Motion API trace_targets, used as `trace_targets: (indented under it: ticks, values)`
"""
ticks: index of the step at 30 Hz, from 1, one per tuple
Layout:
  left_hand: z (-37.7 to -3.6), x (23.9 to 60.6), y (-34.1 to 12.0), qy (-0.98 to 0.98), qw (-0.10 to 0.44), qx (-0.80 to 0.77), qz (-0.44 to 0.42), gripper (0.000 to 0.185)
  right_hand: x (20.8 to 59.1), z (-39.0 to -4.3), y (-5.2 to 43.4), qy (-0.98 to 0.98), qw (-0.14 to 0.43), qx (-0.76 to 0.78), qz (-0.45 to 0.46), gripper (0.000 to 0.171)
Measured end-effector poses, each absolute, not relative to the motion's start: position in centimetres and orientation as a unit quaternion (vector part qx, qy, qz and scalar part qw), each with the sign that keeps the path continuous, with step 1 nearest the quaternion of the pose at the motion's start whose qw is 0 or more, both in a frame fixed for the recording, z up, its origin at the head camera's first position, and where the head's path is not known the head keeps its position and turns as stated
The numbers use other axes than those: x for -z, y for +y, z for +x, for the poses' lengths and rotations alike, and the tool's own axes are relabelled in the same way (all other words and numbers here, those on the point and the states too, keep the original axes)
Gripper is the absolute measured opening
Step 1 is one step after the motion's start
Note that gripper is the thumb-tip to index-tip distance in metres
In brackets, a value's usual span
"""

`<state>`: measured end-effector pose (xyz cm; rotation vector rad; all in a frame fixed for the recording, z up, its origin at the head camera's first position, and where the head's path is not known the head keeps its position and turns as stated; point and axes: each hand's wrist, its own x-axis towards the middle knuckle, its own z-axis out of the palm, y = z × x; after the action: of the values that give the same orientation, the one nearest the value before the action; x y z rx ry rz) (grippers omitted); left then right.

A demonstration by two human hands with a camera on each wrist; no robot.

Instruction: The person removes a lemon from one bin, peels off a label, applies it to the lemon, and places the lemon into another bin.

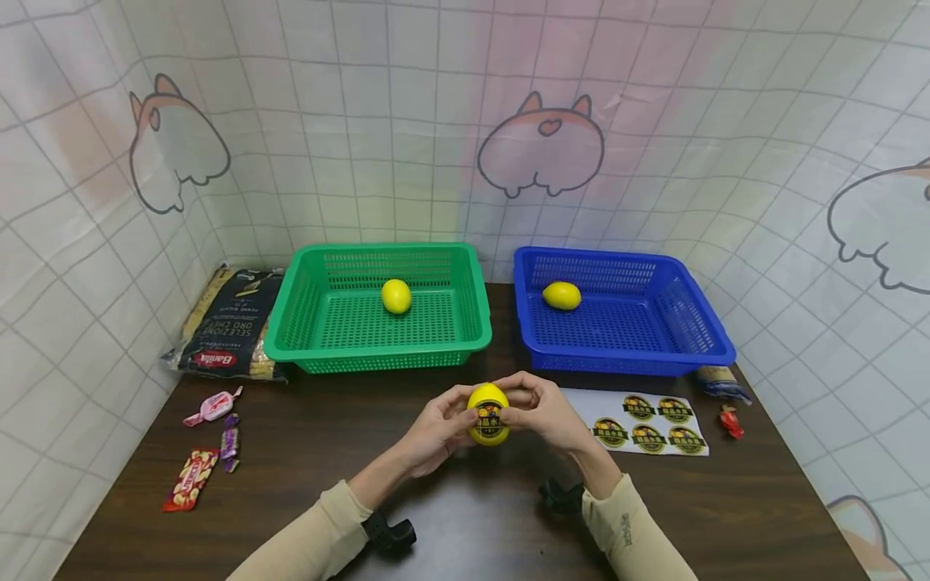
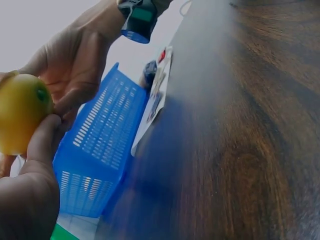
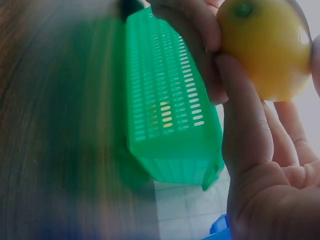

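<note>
Both hands hold one yellow lemon above the dark table, in front of the two baskets. A round dark sticker shows on its near side. My left hand grips it from the left, my right hand from the right, fingers curled round it. In the left wrist view the lemon sits at the left edge with the thumb beside it. In the right wrist view the lemon is at the top right against the fingers. A sheet of round stickers lies just right of the hands.
A green basket holds a lemon; a blue basket holds another lemon. A pasta bag lies at the back left. Wrapped sweets lie on the left, a red sweet on the right.
</note>
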<state>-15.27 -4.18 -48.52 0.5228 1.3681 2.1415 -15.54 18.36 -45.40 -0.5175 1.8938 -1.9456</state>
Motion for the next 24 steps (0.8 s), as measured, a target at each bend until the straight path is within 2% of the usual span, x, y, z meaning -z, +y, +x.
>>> trace_targets:
  ticks: [9,17,24]
  values:
    - [-14.9,48.6,-4.2,0.485,0.272,-0.81,0.186,0.044,46.0,-15.5,18.5,0.635,0.202,0.719,-0.194,0.034]
    - [-15.1,48.9,-3.7,0.498,0.249,-0.818,0.142,0.059,45.8,-15.5,18.2,0.665,0.211,0.696,-0.167,0.052]
    - [-15.4,48.9,-2.8,0.536,0.225,-0.806,0.112,0.055,45.3,-15.7,17.9,0.711,0.198,0.66,-0.142,0.06]
